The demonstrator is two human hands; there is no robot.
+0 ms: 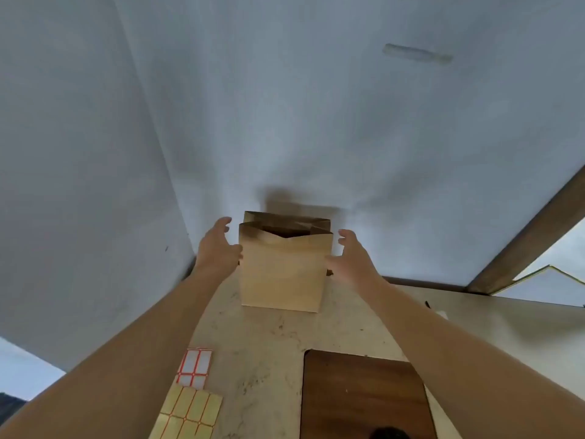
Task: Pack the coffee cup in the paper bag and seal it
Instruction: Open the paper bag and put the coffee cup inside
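Head view is showing the paper bag [281,274] standing upright and open-topped on the counter [269,343] against the wall, with the left hand [218,248] and right hand [351,255] flanking it, fingers relaxed, gripping nothing.

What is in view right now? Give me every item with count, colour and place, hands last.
paper bag: one, brown, upright at the back of the counter against the wall, top open
label sheets: two, one white with red lines and, nearer the camera, one yellowish with orange lines, on the counter at front left
wooden board: one, dark brown, flat on the counter at front right
counter: one, pale beige stone
wall: grey-white, behind the bag
coffee cup: not visible; the bag's inside is too dark to tell
left hand: open, at the bag's left side
right hand: open, at the bag's right side
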